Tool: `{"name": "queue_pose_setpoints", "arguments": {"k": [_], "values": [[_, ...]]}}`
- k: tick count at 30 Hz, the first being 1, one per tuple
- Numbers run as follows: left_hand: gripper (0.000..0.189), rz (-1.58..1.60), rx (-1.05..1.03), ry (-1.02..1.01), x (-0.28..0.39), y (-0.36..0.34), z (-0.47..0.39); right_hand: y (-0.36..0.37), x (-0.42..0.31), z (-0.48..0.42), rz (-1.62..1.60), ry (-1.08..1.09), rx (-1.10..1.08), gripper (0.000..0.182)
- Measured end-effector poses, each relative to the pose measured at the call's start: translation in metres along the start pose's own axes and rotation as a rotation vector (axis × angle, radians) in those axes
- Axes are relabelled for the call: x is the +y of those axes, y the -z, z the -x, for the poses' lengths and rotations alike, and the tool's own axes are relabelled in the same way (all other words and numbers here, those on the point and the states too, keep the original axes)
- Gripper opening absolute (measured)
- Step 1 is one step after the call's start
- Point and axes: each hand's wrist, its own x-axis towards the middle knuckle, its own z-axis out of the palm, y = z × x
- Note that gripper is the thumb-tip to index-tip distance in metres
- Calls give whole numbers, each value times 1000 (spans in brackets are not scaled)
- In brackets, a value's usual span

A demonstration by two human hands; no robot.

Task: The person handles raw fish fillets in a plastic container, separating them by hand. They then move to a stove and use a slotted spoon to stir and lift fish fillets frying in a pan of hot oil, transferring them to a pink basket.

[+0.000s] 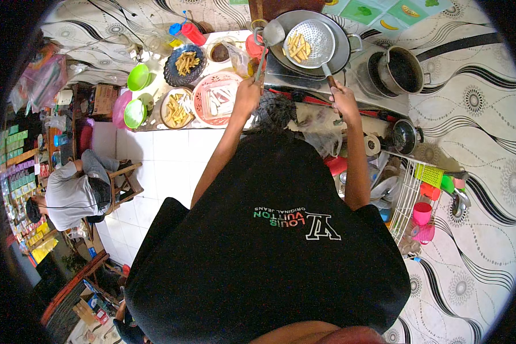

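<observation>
My left hand [248, 95] is closed on the handle of a metal spatula [274, 33], whose broad blade is at the wok's left rim. In my right hand [345, 100] is the handle of a perforated metal skimmer [322, 45]. The skimmer lies over a large wok [344, 59] on the stove and carries fried, fry-shaped pieces [298, 47]. Left of the wok, a dark scalloped plate [169, 72] bears more browned pieces. A pink basket [199, 99] holds white strips in a tray, and beside it a round bowl [165, 116] contains pale yellow pieces.
A metal pot [402, 71] stands on the right burner. Green bowls [138, 77], a red-capped bottle [193, 34] and a bowl of brown liquid [219, 52] are on the counter. A dish rack [402, 206] is at right. Another person [75, 191] sits at far left.
</observation>
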Motion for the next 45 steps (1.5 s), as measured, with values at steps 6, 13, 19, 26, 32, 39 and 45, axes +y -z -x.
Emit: {"name": "queue_pose_setpoints", "arguments": {"k": [6, 13, 19, 26, 32, 39, 45], "values": [[31, -77, -47, 45, 2, 0, 4, 20, -16, 12, -57, -46, -101, 49], [27, 169, -69, 47, 18, -4, 14, 18, 17, -35, -582, -179, -428, 43], [24, 291, -73, -17, 28, 7, 15, 13, 25, -25, -669, -132, -444, 35], [26, 165, -77, 2, 11, 12, 7, 22, -14, 6, -308, -80, 29, 33], [25, -175, 23, -171, -10, -8, -5, 37, 12, -26, 142, 125, 197, 31], [27, -358, 9, -210, -46, -24, -40, 4, 25, -25, -41, -28, 10, 43], [22, 70, -133, 35, -12, -18, -16, -14, 13, -8, -419, -99, -195, 45]]}}
